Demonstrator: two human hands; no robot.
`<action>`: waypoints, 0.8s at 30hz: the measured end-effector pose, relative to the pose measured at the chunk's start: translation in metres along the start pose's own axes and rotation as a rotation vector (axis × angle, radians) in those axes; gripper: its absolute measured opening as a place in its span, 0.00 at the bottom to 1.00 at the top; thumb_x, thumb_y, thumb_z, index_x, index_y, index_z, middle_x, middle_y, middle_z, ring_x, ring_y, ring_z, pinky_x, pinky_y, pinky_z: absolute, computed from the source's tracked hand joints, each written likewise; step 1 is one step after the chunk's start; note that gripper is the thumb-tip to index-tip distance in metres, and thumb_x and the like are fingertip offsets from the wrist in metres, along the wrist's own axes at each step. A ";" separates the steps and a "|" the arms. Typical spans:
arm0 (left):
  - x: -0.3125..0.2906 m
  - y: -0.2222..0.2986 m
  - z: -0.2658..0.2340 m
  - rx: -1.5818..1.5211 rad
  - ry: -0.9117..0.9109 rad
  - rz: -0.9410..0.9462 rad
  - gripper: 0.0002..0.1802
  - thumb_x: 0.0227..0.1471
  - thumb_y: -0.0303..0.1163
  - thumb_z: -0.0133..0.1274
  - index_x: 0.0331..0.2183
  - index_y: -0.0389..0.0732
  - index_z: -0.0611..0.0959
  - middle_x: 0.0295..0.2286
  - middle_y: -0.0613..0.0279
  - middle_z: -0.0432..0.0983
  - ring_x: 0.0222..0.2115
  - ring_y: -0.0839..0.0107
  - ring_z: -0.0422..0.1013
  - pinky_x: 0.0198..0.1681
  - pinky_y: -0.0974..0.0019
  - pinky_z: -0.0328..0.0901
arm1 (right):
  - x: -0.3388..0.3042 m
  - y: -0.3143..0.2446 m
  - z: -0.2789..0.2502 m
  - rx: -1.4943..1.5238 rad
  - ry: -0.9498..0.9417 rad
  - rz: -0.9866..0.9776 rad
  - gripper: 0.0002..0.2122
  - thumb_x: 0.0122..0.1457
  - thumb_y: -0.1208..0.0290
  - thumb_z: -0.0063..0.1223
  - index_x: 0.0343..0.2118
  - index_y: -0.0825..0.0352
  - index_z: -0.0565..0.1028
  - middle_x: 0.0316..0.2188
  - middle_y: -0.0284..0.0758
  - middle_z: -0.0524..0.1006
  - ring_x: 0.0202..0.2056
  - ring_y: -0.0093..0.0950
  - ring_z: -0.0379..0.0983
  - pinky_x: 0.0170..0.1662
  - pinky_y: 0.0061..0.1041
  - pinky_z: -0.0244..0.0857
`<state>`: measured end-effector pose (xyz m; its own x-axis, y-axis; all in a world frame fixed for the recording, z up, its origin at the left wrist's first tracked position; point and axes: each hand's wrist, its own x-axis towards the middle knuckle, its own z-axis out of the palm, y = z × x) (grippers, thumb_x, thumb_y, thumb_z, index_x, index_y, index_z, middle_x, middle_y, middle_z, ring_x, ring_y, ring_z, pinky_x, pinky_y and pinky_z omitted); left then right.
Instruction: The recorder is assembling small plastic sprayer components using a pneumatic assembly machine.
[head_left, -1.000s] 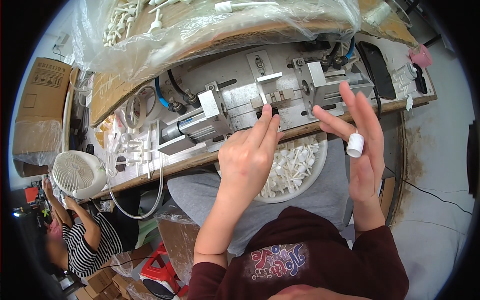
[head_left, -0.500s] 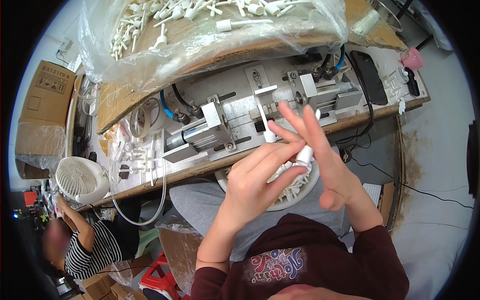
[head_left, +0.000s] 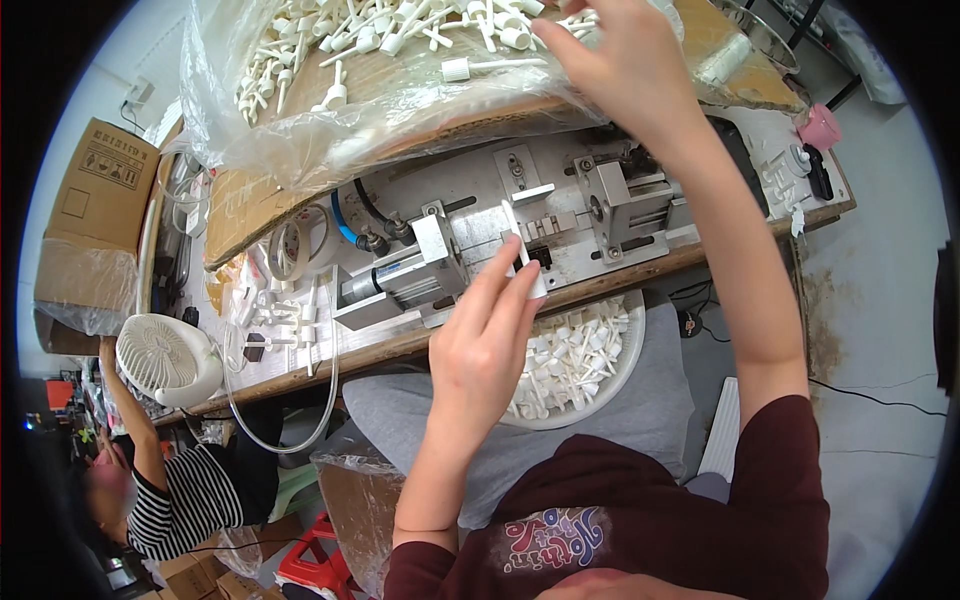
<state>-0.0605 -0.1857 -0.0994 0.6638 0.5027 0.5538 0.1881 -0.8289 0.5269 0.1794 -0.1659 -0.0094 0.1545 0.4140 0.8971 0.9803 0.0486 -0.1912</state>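
Observation:
My left hand (head_left: pixel 478 345) is closed on a white plastic cap with a thin stem (head_left: pixel 526 262), pinched between its fingertips. The stem points up and away, in front of a metal clamping fixture (head_left: pixel 545 228) on the bench. My right hand (head_left: pixel 630 65) is stretched far forward over a heap of similar white capped stems (head_left: pixel 380 25). Its thumb stands apart from the other fingers, whose tips are partly cut off by the upper edge; nothing shows in its grasp. On my lap rests a round white bowl (head_left: pixel 638 365) full of small white parts.
Two pneumatic cylinders (head_left: pixel 400 285) (head_left: pixel 640 205) flank the fixture. The heap lies on plastic-covered cardboard (head_left: pixel 440 120). Tape rolls (head_left: pixel 288 250), a white fan (head_left: pixel 165 360) and looping tubing (head_left: pixel 325 400) are at left. Another person in a striped top (head_left: pixel 190 500) sits far left.
My right hand has left my left hand and moved up and away to the heap. My left hand has moved slightly left. The white piece formerly between both hands no longer shows there.

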 end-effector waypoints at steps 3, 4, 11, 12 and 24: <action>0.003 -0.004 0.012 0.161 -0.078 0.105 0.14 0.45 0.24 0.64 0.37 0.35 0.85 0.46 0.54 0.80 0.31 0.64 0.80 0.34 0.68 0.73 | 0.003 0.059 0.031 -0.191 -0.374 0.137 0.14 0.54 0.66 0.61 0.43 0.65 0.78 0.35 0.40 0.82 0.32 0.33 0.78 0.37 0.30 0.71; 0.002 -0.006 0.014 0.195 -0.090 0.116 0.14 0.45 0.25 0.64 0.37 0.35 0.85 0.46 0.54 0.80 0.30 0.64 0.79 0.32 0.68 0.73 | 0.003 0.053 0.038 -0.110 -0.421 0.194 0.14 0.53 0.66 0.61 0.41 0.65 0.79 0.34 0.41 0.81 0.32 0.34 0.78 0.38 0.31 0.71; 0.007 -0.006 0.014 0.288 -0.163 0.094 0.13 0.46 0.30 0.64 0.37 0.39 0.85 0.47 0.60 0.79 0.20 0.66 0.74 0.26 0.67 0.69 | 0.007 0.021 0.021 0.147 -0.537 0.227 0.13 0.51 0.66 0.63 0.37 0.67 0.79 0.27 0.33 0.77 0.27 0.24 0.72 0.34 0.24 0.67; 0.007 -0.007 0.014 0.290 -0.164 0.090 0.13 0.47 0.30 0.63 0.37 0.40 0.85 0.47 0.61 0.79 0.19 0.67 0.74 0.26 0.67 0.69 | 0.007 0.021 0.015 0.177 -0.550 0.236 0.13 0.51 0.67 0.64 0.38 0.67 0.80 0.26 0.32 0.76 0.27 0.21 0.71 0.33 0.23 0.66; 0.037 -0.004 -0.020 0.085 -0.174 0.085 0.15 0.45 0.31 0.66 0.38 0.40 0.85 0.37 0.60 0.83 0.22 0.69 0.77 0.26 0.70 0.70 | -0.094 -0.045 -0.066 0.536 -0.408 0.411 0.15 0.47 0.76 0.68 0.39 0.68 0.79 0.33 0.33 0.78 0.30 0.22 0.78 0.32 0.21 0.73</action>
<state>-0.0512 -0.1591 -0.0676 0.7933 0.3861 0.4707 0.1817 -0.8881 0.4222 0.1291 -0.2672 -0.0583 0.3329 0.7897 0.5153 0.6451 0.2079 -0.7353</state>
